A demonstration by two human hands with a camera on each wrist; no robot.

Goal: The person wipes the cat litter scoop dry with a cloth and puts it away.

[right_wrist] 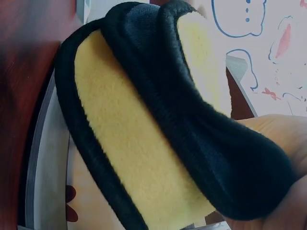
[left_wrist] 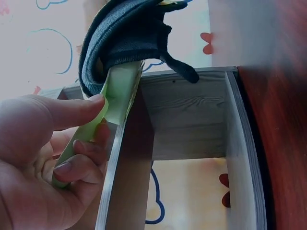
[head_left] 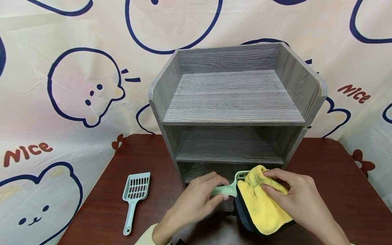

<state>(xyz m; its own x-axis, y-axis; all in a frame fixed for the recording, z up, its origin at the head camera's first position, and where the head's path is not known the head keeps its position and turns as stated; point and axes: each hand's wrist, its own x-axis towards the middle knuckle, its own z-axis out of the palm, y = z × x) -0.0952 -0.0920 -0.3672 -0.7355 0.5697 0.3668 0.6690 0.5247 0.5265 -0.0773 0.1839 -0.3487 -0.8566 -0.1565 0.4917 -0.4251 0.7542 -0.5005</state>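
Observation:
My left hand grips the handle of a green litter scoop, thumb on one side and curled fingers on the other. Over the scoop's slotted head lies a yellow cloth with a dark grey back and edging. Fingers and thumb of my right hand pinch this cloth near its top. In the left wrist view, the cloth's dark side wraps the scoop's far end, hiding most of the head. Folds of the cloth fill the right wrist view and cover most of the right hand.
Just beyond the hands stands a grey wooden shelf with a raised rim and open compartments. A pale blue-green slotted scoop lies on the dark red-brown table, left of the hands. A cartoon-printed sheet hangs behind the table.

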